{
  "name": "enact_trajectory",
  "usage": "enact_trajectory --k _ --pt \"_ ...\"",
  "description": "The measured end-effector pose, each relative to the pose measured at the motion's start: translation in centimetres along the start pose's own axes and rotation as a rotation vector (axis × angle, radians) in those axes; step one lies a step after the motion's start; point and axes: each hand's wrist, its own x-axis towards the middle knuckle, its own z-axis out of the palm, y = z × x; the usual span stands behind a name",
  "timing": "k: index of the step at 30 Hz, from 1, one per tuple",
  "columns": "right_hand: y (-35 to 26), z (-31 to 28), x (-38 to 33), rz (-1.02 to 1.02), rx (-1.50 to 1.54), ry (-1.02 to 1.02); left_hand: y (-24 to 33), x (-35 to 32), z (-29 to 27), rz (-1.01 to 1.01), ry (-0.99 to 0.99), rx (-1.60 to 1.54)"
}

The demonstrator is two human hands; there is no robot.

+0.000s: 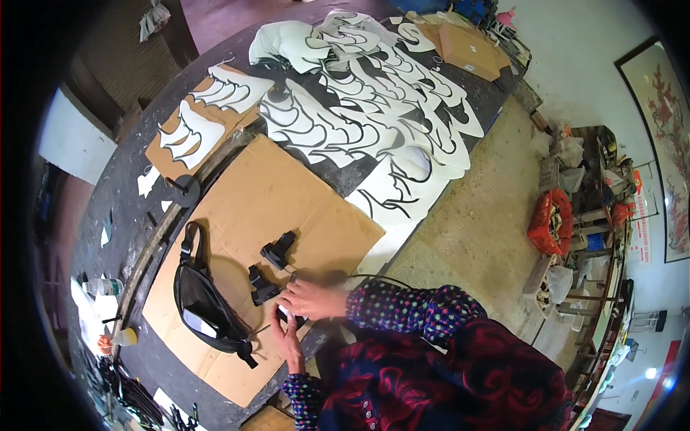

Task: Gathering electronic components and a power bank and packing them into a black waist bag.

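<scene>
Close together at the near edge of the cardboard sheet (338, 215), my two hands hold a small dark object with a pale top (291, 314); fingers cover most of it, so its kind is unclear. My right hand (314, 297) reaches over it from the right, fingers bent down. From below, my left hand (287, 339) grips its side with thumb and fingers. Just beyond lie two small black devices with straps or clips, one farther (277, 251) and one nearer (263, 287). To the left rests an unzipped black waist bag (205, 305), a pale flat item inside. A thin cable runs between bag and hands.
White cut pieces with black curved edging (345, 115) cover the table's far part. More lie on a cardboard piece (169, 154) at left. A brown box (468, 52) stands far right. Along the right wall are shelves with a red crate (551, 221). Bottles (108, 287) sit at left.
</scene>
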Motion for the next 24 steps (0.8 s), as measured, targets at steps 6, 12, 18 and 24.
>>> enact_trajectory --k 6,12,18,24 --pt "5.8 -1.9 0.3 -0.121 0.036 0.079 2.9 1.6 6.0 0.145 0.011 -0.171" --pt "12.7 -0.9 -1.9 -0.279 0.134 -0.002 4.3 3.0 12.0 0.173 0.121 -0.003" --pt "23.6 -5.4 -9.0 -0.253 0.719 0.12 6.3 3.3 17.7 0.353 0.456 0.734" --pt "51.7 -11.3 -33.7 0.979 0.896 0.84 5.1 3.3 20.2 0.269 0.567 0.559"
